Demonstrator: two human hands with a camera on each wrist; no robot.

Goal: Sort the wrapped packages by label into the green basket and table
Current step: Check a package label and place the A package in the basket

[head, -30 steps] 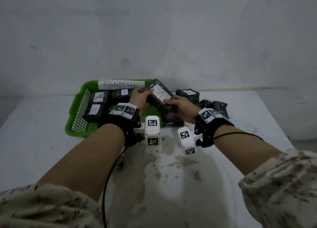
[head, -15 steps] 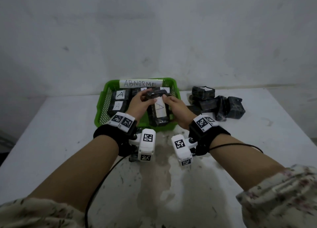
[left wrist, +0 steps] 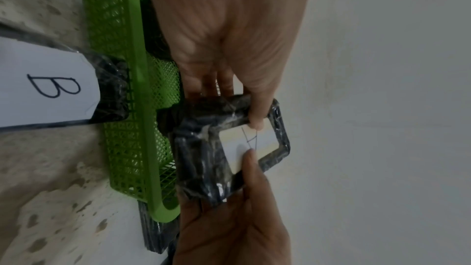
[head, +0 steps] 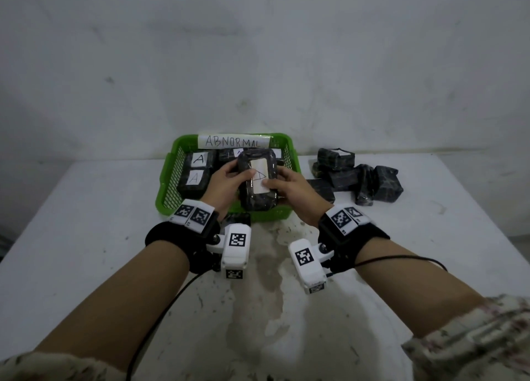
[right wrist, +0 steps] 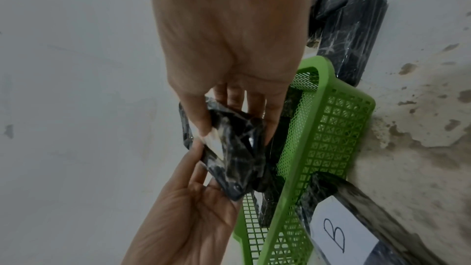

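Note:
Both hands hold one black wrapped package above the green basket, which carries an "ABNORMAL" sign. Its white label faces up with a sideways "A"-like mark. My left hand grips the package's left side and my right hand its right side, each thumb on the label. The left wrist view shows the package and both thumbs on the label. In the right wrist view the package sits between the two hands.
Two packages marked "A" lie in the basket's left part, with more behind. A pile of black packages sits to the basket's right. A package labelled "B" lies on the stained table against the basket's front wall.
Both hands have carried the package from beside the basket's right end to above it. They have turned it so the label faces up.

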